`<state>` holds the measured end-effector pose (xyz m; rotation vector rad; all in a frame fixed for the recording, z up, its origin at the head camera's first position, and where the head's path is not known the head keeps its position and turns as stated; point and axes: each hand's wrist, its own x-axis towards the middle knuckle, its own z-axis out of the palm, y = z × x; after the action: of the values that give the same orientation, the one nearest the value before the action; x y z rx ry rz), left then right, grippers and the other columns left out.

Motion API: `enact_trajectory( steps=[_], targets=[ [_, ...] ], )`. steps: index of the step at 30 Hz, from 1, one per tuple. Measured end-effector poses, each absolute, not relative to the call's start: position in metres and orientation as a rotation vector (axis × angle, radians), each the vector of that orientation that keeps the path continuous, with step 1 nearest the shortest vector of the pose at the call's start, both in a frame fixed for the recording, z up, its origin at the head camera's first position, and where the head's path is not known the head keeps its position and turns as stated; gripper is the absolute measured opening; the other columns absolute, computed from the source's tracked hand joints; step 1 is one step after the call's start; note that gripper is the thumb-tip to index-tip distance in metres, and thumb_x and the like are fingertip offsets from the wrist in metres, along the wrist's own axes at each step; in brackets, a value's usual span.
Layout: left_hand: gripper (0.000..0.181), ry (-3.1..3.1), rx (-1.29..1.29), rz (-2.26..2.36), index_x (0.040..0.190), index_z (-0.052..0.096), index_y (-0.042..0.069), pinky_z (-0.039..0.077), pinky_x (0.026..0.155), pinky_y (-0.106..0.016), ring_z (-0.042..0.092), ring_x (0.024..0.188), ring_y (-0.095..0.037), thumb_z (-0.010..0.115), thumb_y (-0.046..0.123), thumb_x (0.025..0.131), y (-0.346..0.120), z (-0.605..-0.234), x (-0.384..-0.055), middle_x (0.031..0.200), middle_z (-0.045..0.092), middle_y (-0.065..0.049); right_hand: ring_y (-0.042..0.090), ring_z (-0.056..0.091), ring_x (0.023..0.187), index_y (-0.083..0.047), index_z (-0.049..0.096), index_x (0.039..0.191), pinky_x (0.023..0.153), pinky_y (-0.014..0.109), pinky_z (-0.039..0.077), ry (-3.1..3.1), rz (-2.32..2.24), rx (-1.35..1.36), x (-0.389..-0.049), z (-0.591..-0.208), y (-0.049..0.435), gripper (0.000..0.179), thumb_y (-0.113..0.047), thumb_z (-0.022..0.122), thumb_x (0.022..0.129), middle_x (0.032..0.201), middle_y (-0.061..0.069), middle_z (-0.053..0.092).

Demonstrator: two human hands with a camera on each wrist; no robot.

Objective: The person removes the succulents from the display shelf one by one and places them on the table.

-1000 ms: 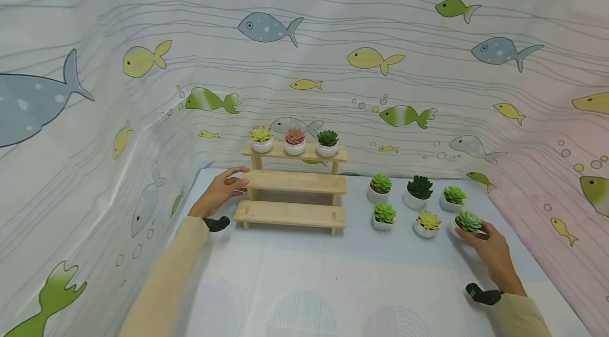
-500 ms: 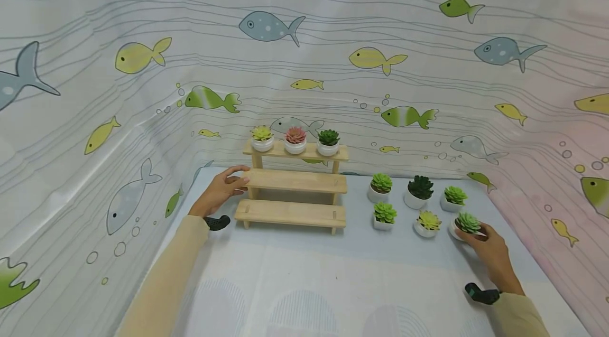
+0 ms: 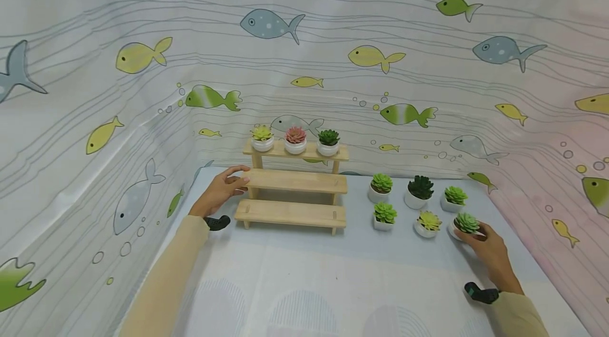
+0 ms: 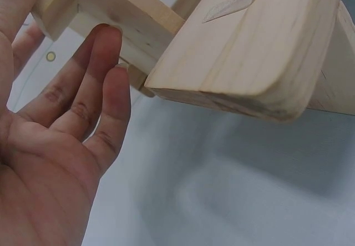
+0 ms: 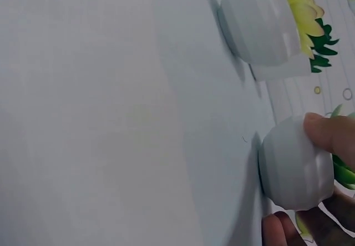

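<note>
My left hand [image 3: 220, 189] holds the left end of the middle board of a three-step wooden plant stand [image 3: 295, 180]. In the left wrist view, its other fingers [image 4: 115, 99] curve loosely beside the lower board, apart from it. On the far right, my right hand [image 3: 489, 250] grips a potted succulent [image 3: 468, 222] with blue-green leaves. Thumb and fingers lie around its ribbed white pot [image 5: 294, 165], which stands on the table. Three succulents line the top board: yellow-green [image 3: 261, 139], pink [image 3: 295, 140] and dark green [image 3: 328, 142].
Several potted succulents stand right of the stand: two bright green ones [image 3: 380, 187] [image 3: 384, 216], a dark one [image 3: 419, 192], a yellow one [image 3: 427, 224] and another green one [image 3: 454, 199]. Fish-printed cloth walls [image 3: 304, 62] enclose the pale table [image 3: 304, 268] behind and at both sides.
Both hands keep the same places and holds. The left cloth wall has shifted, its printed fish changing position. The plants and stand stay put.
</note>
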<state>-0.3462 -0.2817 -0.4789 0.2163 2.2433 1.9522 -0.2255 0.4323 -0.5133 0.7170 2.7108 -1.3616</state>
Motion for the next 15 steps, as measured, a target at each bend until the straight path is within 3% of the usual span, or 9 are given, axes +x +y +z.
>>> enact_trajectory(
  steps=[9, 15],
  targets=[
    [0.054, 2.263, 0.233, 1.950, 0.147, 0.052, 0.017, 0.050, 0.103, -0.053, 0.065, 0.105, -0.032, 0.072, 0.035, 0.099, -0.280, -0.479, -0.345, 0.109, 0.068, -0.013, 0.053, 0.034, 0.138, 0.004, 0.013, 0.162, 0.108, 0.068, 0.035, 2.735, -1.372, 0.669, -0.224, -0.509, 0.433, 0.109, -0.058, 0.071, 0.092, 0.156, 0.038, 0.028],
    [0.055, 2.269, 0.214, 1.944, 0.147, 0.052, 0.017, 0.051, 0.102, -0.051, 0.065, 0.106, -0.033, 0.072, 0.035, 0.099, -0.280, -0.476, -0.343, 0.109, 0.068, -0.012, 0.056, 0.029, 0.139, -0.001, 0.014, 0.163, 0.102, 0.073, 0.035, 2.792, -1.352, 0.477, -0.219, -0.493, 0.436, 0.105, -0.056, 0.071, 0.094, 0.157, 0.038, 0.024]
  ],
)
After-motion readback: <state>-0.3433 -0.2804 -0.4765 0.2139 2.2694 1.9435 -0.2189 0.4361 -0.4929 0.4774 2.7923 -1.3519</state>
